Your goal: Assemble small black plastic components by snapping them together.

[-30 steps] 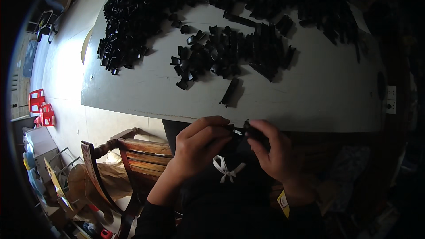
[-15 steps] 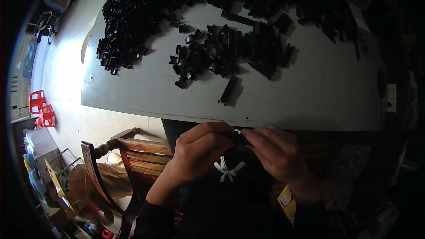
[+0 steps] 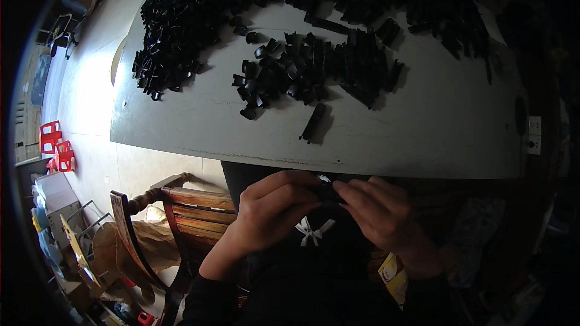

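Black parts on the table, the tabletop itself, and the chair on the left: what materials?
Black parts: likely moulded plastic, dull sheen, uniform black; too small to be sure. The small black piece between left hand and right hand looks the same. Table: smooth pale grey top, painted or laminated board, edge scuffed. Chair: varnished brown wood, with slats and a turned post.

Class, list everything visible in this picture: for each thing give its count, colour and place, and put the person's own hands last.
Table: one, pale grey, upper half.
Small plastic parts: too many to count, black, heaped on the table.
Small part: one, black, pinched between both hands.
Wooden chair: one, brown, lower left.
Stools: two, red, far left floor.
Wall socket: one, white, right edge.
Left hand: one, below table edge.
Right hand: one, beside it.
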